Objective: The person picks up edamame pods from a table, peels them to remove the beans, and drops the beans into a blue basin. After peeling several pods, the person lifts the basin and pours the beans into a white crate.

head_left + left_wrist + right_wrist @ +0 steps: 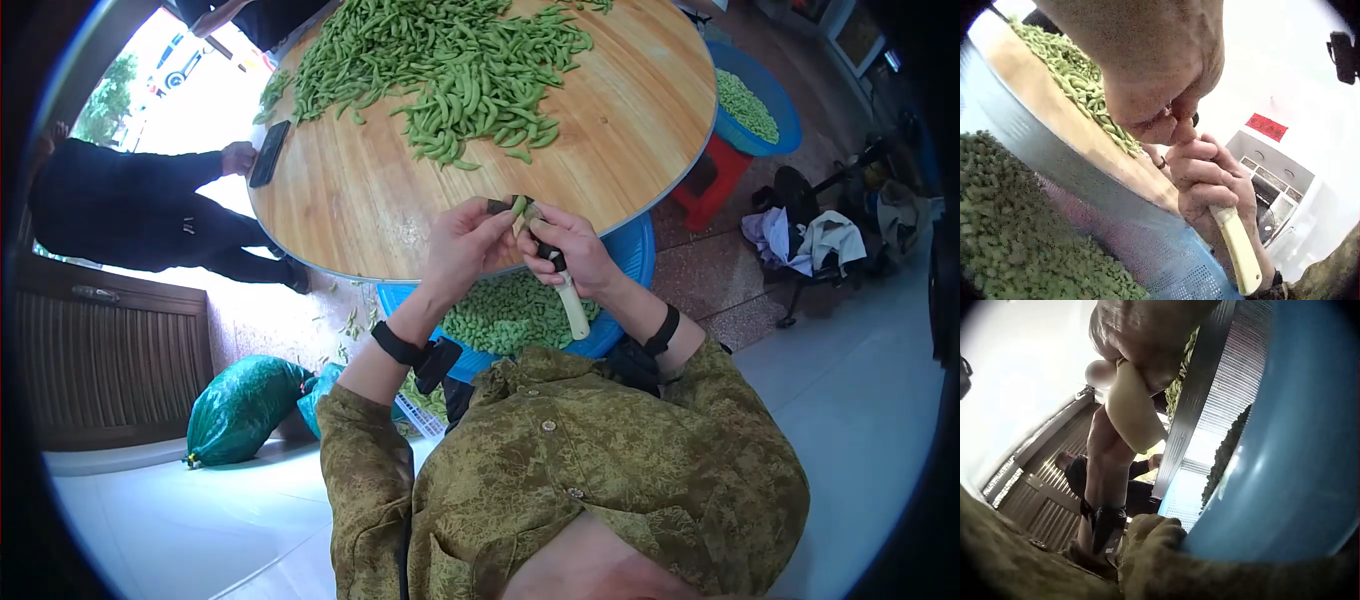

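Observation:
In the head view, the left hand (468, 240) pinches a green pod (519, 205) between thumb and fingers, close to the right hand. The right hand (572, 250) has its fingers curled round a knife with a pale handle (573, 308); the blade cannot be made out. Both hands meet at the near edge of the round wooden table (380, 210). The left wrist view shows the pale handle (1241, 250) sticking out below the right hand (1204, 181). Seen from the right wrist, the handle (1132, 409) hides part of the left hand.
Piled pods (470, 90) cover the table's far part, with a phone (269, 153) at its left edge. Under the hands is a blue basket (645, 255) of shelled beans (515, 315). Another blue basket (785, 105) stands on a red stool (715, 180). Green sacks (245, 405) lie lower left; people stand beyond the table.

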`<state>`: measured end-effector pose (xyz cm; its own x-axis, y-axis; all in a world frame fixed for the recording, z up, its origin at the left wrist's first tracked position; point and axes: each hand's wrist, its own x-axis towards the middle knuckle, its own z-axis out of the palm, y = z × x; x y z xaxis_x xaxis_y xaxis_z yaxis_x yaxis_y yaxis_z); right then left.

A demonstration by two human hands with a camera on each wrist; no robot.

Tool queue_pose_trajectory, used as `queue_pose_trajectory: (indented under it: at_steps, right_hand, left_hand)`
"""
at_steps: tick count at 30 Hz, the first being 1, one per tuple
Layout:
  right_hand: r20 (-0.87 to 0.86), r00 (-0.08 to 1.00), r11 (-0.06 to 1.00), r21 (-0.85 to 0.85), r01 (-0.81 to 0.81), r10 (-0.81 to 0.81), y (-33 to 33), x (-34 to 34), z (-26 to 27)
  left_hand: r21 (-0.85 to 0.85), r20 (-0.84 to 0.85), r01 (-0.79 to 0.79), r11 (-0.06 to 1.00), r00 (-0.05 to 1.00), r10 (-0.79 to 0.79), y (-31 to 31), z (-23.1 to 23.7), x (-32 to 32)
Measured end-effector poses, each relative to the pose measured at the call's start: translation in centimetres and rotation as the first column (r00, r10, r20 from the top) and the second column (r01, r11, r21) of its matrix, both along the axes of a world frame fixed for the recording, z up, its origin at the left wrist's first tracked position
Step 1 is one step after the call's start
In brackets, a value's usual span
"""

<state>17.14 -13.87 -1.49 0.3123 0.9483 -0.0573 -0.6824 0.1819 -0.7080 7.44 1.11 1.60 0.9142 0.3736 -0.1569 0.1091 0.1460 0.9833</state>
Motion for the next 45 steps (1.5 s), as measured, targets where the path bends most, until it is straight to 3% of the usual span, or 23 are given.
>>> queue_pose_trajectory:
  at_steps: [2,9,12,18,21,24,26,27,28,29,30,32,33,34,35,36,37,38,39,41,42,44,45]
  right_hand:
    - [-0.033,0.999,0.997,0.07,-0.011,0.014,-0.5,-0.3,0.4]
    - [-0.006,0.999,0.995,0.085,-0.047,0.047,-1.4,-1.5,1.2]
    - [0.016,0.998,0.996,0.066,-0.058,0.057,-1.8,-1.9,1.5]
    - [0.026,0.997,0.998,0.011,-0.067,0.067,-2.1,-2.0,2.2]
    - [0.165,0.982,0.995,-0.058,-0.079,0.088,-2.2,-2.0,2.4]
    - [0.057,0.99,0.991,-0.055,-0.124,0.127,-2.2,-2.2,2.8]
    - [-0.204,0.957,0.977,0.101,-0.19,0.207,-1.9,-2.3,3.0]
    - [-0.205,0.956,0.976,0.099,-0.193,0.209,-1.9,-2.4,2.9]
    - [-0.132,0.968,0.976,0.083,-0.202,0.211,-1.9,-2.4,2.6]
    - [-0.056,0.975,0.975,0.065,-0.211,0.215,-2.0,-2.4,2.4]
    - [-0.056,0.974,0.975,0.063,-0.214,0.217,-1.8,-2.4,2.4]
    - [-0.094,0.992,0.989,-0.108,-0.1,0.09,-1.4,-2.6,2.4]
    - [-0.096,0.991,0.988,-0.111,-0.105,0.094,-1.3,-2.7,2.4]
    - [-0.121,0.99,0.99,-0.111,-0.089,0.075,-1.2,-2.8,2.5]
    - [-0.147,0.988,0.991,-0.112,-0.071,0.054,-1.2,-2.9,2.5]
    - [-0.15,0.987,0.991,-0.115,-0.073,0.055,-1.2,-3.0,2.4]
    - [-0.142,0.988,0.99,-0.121,-0.071,0.053,-1.2,-3.1,2.3]
    - [-0.133,0.99,0.99,-0.125,-0.069,0.053,-1.2,-3.1,2.2]
    - [-0.134,0.989,0.989,-0.126,-0.072,0.055,-1.1,-3.2,2.3]
    - [-0.107,0.994,0.986,-0.162,-0.046,0.029,-1.2,-3.3,2.6]
    - [-0.104,0.994,0.986,-0.16,-0.045,0.028,-1.4,-3.3,2.6]
    - [0.043,0.999,0.992,-0.125,-0.016,0.021,-1.6,-3.6,2.7]
    - [0.045,0.999,0.992,-0.124,-0.014,0.02,-1.8,-3.6,2.8]
  left_hand:
    - [-0.011,0.013,0.032,0.999,0.999,-0.032,0.0,0.3,-0.5]
    - [0.042,-0.048,0.094,0.995,0.995,-0.092,-0.4,0.2,-2.0]
    - [-0.012,0.011,0.081,0.997,0.997,-0.08,-1.0,0.3,-2.4]
    - [0.185,0.126,0.061,0.981,0.988,-0.085,-1.0,-0.5,-3.5]
    - [0.315,0.242,0.035,0.948,0.964,-0.115,-1.1,-0.7,-4.2]
    - [0.176,0.227,0.065,0.982,0.968,-0.104,-1.1,-0.7,-4.6]
    - [-0.269,0.341,0.154,0.951,0.939,-0.056,-1.2,-1.5,-4.3]
    - [-0.272,0.341,0.151,0.95,0.939,-0.052,-1.2,-1.6,-4.5]
    - [-0.506,0.337,0.244,0.827,0.939,-0.071,-1.3,-1.4,-4.7]
    - [-0.701,0.341,0.316,0.64,0.936,-0.09,-1.4,-1.3,-4.7]
    - [-0.702,0.341,0.315,0.639,0.936,-0.086,-1.4,-1.5,-4.6]
    - [-0.528,0.264,0.198,0.826,0.963,-0.062,-1.3,-1.9,-4.5]
    - [-0.531,0.263,0.192,0.825,0.963,-0.056,-1.5,-1.9,-4.5]
    - [-0.265,0.174,0.066,0.962,0.985,-0.019,-1.8,-1.2,-4.5]
    - [0.036,0.098,-0.046,0.998,0.994,0.042,-2.0,-0.8,-4.6]
    - [0.032,0.094,-0.047,0.998,0.995,0.043,-1.9,-1.0,-4.8]
    - [0.506,0.203,-0.121,0.854,0.979,0.018,-1.7,-1.1,-5.0]
    - [0.841,0.285,-0.221,0.494,0.957,-0.057,-1.5,-1.2,-5.0]
    - [0.841,0.283,-0.221,0.495,0.957,-0.054,-1.5,-1.3,-5.0]
    - [0.923,0.313,-0.274,0.271,0.944,-0.109,-1.6,-1.4,-4.8]
    - [0.922,0.315,-0.277,0.27,0.943,-0.111,-1.6,-1.4,-4.8]
    - [0.856,0.335,-0.263,0.445,0.938,-0.09,-1.6,-1.4,-5.0]
    - [0.856,0.336,-0.263,0.444,0.937,-0.091,-1.8,-1.2,-5.2]
